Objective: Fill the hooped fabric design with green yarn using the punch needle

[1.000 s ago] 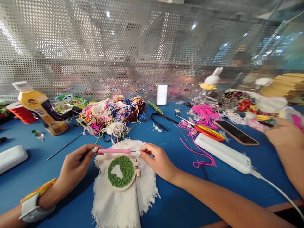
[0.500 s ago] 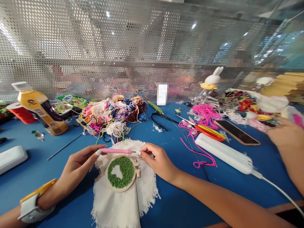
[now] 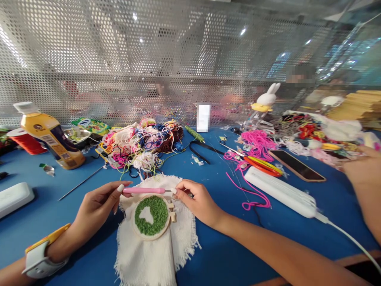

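Observation:
A small wooden embroidery hoop point(image 3: 151, 216) filled with green looped yarn around a white gap lies on a frayed white cloth point(image 3: 154, 246) on the blue table point(image 3: 220, 254). Just above the hoop, my left hand point(image 3: 95, 206) pinches the left end of a pink punch needle point(image 3: 144, 190). My right hand point(image 3: 198, 200) pinches the needle's metal tip end. The tool is held level between both hands.
A tangle of mixed yarn point(image 3: 143, 145) lies behind the cloth. A yellow bottle point(image 3: 50, 135) and red spool point(image 3: 26, 141) stand far left, a white case point(image 3: 13, 196) at the left edge. Pink yarn point(image 3: 254, 145), scissors point(image 3: 262, 165), a phone point(image 3: 296, 165) and a white power bank point(image 3: 281, 192) lie right. Another person's hand point(image 3: 361, 172) reaches in far right.
My hands and the pink needle stay almost still; my left fingertips shift slightly on the handle. The other person's hand at far right has drifted rightward.

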Demonstrator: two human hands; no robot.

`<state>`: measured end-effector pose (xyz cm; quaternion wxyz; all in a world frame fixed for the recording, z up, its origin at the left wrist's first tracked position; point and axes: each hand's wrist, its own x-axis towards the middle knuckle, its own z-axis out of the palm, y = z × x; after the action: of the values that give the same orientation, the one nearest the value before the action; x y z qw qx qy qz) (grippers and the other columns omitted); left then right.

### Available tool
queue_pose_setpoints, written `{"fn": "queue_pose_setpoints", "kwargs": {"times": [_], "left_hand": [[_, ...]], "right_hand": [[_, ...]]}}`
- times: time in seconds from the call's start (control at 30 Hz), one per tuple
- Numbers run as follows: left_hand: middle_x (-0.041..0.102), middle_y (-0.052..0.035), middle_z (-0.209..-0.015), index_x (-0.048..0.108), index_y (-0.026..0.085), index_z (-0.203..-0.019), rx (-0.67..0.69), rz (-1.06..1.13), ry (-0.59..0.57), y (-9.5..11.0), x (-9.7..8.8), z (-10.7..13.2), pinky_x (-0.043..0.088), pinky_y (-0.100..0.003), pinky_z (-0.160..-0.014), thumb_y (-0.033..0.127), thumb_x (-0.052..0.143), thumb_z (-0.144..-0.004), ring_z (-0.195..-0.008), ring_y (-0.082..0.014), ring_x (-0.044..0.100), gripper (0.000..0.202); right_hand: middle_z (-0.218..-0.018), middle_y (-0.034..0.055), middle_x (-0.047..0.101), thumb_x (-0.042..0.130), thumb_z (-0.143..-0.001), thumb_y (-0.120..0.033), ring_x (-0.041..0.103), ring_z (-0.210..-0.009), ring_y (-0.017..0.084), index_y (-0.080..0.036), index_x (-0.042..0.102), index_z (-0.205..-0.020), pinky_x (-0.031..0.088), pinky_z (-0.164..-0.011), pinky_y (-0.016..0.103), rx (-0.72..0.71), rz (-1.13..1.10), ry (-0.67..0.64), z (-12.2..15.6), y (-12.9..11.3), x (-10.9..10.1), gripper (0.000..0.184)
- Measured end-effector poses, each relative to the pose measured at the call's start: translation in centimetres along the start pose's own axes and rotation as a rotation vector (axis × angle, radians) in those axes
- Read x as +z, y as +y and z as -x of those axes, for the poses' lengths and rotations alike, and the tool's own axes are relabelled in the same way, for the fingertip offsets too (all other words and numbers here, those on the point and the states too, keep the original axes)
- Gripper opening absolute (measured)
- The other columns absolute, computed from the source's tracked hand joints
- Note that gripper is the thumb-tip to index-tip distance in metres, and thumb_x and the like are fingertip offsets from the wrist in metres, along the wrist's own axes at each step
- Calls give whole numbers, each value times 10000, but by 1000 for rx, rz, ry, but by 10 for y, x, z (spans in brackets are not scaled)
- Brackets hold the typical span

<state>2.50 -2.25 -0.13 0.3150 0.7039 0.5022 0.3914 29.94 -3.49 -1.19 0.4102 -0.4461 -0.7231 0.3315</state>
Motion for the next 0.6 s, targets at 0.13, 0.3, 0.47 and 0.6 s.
{"fn": "queue_pose_setpoints", "kwargs": {"times": [0.13, 0.3, 0.47, 0.6], "left_hand": [[477, 55, -520, 581, 133, -1117, -14, 11, 6, -1, 1, -1, 367, -178, -470, 429, 496, -876, -475, -89, 438, 391], [476, 58, -518, 540, 147, -1160, -13, 5, 15, -3, 1, -1, 358, -185, -473, 415, 486, -884, -472, -93, 435, 388], [492, 41, -561, 571, 161, -1122, 56, -5, 7, -7, 1, -1, 359, -197, -489, 366, 452, -904, -506, -100, 444, 322], [552, 8, -645, 639, 149, -987, 84, 0, -19, -9, -1, -1, 377, -205, -515, 340, 436, -910, -533, -96, 447, 289]], "right_hand": [[-718, -1, 563, 516, -872, -187, 521, -696, 114, -154, 562, -718, 376, -607, 212, 18, 5, -5, 0, -1, 0, 164], [-734, 4, 579, 501, -881, -180, 533, -712, 119, -156, 576, -731, 384, -620, 219, 24, 11, -19, 0, 0, 0, 168], [-751, 7, 596, 478, -892, -174, 552, -737, 126, -163, 585, -751, 402, -660, 231, 17, 24, -38, 1, 2, 0, 177], [-775, 7, 614, 505, -871, -148, 560, -733, 119, -164, 611, -791, 405, -633, 214, 34, 32, -49, 1, 0, 2, 134]]}}
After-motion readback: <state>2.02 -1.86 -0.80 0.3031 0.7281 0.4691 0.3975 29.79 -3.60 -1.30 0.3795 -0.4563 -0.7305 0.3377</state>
